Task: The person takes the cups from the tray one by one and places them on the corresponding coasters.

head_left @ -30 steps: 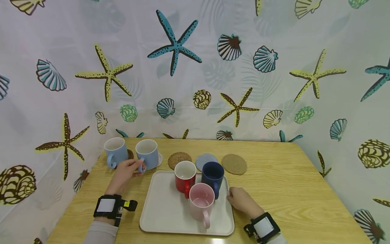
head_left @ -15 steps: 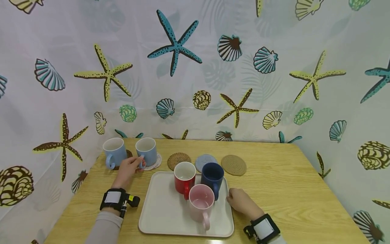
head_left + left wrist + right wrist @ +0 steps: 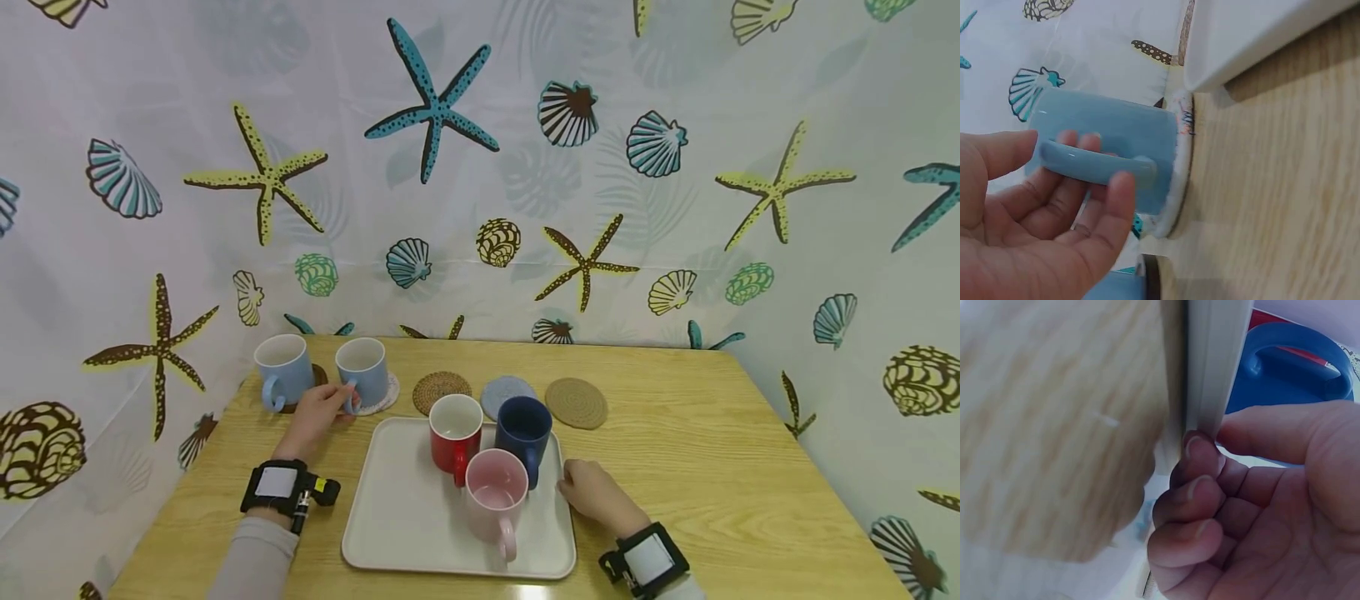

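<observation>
A light blue mug (image 3: 363, 371) stands on a white lacy coaster (image 3: 388, 397) at the back left. My left hand (image 3: 318, 414) is at its handle (image 3: 1100, 165); the left wrist view shows fingers curled loosely behind and around it, the thumb by its upper end. Beyond that hand, a second light blue mug (image 3: 285, 371) sits on a dark brown coaster (image 3: 320, 377). With thumb and curled forefinger, my right hand (image 3: 597, 497) pinches the right rim of a white tray (image 3: 405, 525). On the tray stand a red mug (image 3: 448, 442), a navy mug (image 3: 523, 429) and a pink mug (image 3: 491, 512).
Behind the tray lie a woven brown coaster (image 3: 441, 392), a grey-blue coaster (image 3: 507, 393) and a tan coaster (image 3: 576, 403). A patterned curtain (image 3: 480, 167) borders the back of the wooden table (image 3: 697, 467) and both its sides.
The light blue mug at my left hand has moved slightly back onto the white lacy coaster, and the hand went forward with it. My right hand stays at the tray's rim.
</observation>
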Motion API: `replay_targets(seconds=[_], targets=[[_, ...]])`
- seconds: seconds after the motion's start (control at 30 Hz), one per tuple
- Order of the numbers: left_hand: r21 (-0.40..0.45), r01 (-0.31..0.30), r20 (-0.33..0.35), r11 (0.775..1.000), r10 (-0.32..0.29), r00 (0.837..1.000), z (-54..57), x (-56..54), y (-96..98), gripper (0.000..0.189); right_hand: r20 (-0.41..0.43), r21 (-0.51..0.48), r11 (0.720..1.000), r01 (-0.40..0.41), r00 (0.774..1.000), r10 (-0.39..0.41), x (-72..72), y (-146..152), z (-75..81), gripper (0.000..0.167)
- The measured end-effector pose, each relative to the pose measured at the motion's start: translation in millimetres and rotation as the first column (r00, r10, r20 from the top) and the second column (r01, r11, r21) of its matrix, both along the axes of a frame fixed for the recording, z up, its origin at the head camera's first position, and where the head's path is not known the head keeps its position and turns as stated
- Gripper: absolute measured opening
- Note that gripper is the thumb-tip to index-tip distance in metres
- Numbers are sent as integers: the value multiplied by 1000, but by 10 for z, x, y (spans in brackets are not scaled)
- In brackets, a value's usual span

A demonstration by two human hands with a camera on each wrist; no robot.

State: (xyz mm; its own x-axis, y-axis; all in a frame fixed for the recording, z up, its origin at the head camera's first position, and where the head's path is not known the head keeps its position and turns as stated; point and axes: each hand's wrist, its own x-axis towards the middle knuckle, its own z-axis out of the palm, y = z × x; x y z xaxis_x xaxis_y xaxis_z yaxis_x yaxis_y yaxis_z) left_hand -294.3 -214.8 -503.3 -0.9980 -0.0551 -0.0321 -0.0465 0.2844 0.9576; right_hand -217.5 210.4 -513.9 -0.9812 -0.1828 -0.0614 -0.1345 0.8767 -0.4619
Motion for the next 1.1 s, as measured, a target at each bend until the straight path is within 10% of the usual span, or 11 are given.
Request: replay_targets(seconds=[0.3, 0.67, 0.93, 1.1], targets=[[-247, -55, -41, 968, 46, 998, 246, 260, 37, 50, -19, 6, 1000, -11, 1000, 11, -4, -3, 10, 17], [-134, 47, -61, 990, -56, 997, 517, 674, 419, 46, -29, 7, 1000, -12, 999, 13, 3, -3, 9, 17], [-38, 160, 7, 986, -159, 987, 402, 843, 971, 34, -32, 5, 1000, -10, 999, 10, 3, 15, 8, 15], [-7, 303, 73, 953, -301, 951, 226, 873, 1179, 37, -39, -6, 1000, -13, 999, 13, -1, 13, 0, 16]])
